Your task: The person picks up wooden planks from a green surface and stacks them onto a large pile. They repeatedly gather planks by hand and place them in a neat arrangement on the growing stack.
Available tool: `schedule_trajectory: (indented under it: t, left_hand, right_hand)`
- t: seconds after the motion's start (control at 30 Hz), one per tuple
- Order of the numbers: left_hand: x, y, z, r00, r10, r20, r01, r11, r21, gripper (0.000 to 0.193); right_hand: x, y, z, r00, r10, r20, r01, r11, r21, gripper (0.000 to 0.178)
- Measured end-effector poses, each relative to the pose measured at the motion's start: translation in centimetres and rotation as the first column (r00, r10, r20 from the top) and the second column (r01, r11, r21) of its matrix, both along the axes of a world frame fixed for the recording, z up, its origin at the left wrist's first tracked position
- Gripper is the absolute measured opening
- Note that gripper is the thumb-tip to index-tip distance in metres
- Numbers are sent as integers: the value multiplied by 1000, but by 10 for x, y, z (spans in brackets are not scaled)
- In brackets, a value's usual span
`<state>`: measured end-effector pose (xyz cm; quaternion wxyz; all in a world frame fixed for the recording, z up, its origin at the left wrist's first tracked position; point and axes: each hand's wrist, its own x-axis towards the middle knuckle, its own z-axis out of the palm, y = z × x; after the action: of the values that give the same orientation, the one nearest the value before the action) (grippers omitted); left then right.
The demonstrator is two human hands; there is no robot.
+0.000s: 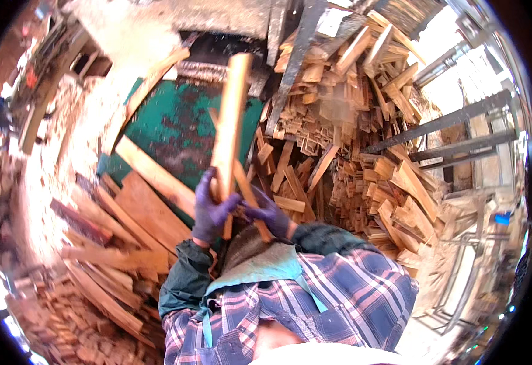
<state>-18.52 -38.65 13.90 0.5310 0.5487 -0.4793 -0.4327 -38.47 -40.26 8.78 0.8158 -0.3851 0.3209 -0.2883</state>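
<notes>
My left hand (210, 210), in a purple glove, is wrapped round the lower part of a long pale wooden board (232, 121). The board stands up and away from me over a green worn metal surface (168, 131). Close beside it, my right hand (269, 211), also gloved in purple, grips a narrower wooden strip (247, 190). That strip slants behind the board, and part of it is hidden. Both hands are close together in front of my apron (260, 267); some fingers are covered by the wood.
To the left lie loose boards (150, 210) and slabs, with one plank (156, 173) reaching across the green surface. A tall heap of split wood pieces (351, 158) fills the right side. Dark metal beams (460, 121) cross at the far right. Sawdust (41, 201) covers the floor at left.
</notes>
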Motion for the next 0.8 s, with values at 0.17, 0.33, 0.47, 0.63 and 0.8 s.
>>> schedule_trajectory:
  t: [0.17, 0.33, 0.47, 0.63, 0.8]
  left_hand:
    - [-82, -129, 53, 938, -285, 199, 312, 942, -121, 88]
    - [-178, -314, 101, 829, -555, -69, 536, 823, -187, 65]
    - [-186, -290, 78, 973, -97, 209, 181, 883, -434, 37]
    - [-48, -131, 2, 963, 146, 228, -55, 930, -363, 37]
    - [87, 111, -70, 455, 526, 718, -701, 710, -76, 52]
  right_hand:
    - [-89, 14, -35, 902, -372, -220, 383, 924, 9, 83]
    - [-114, 10, -41, 838, -528, -141, 540, 838, 73, 81]
    - [-117, 12, -24, 905, -369, -213, 386, 921, 44, 74]
    - [-61, -12, -29, 961, -94, -261, 60, 989, -136, 76]
    - [56, -37, -20, 904, 241, -354, -366, 863, -348, 78]
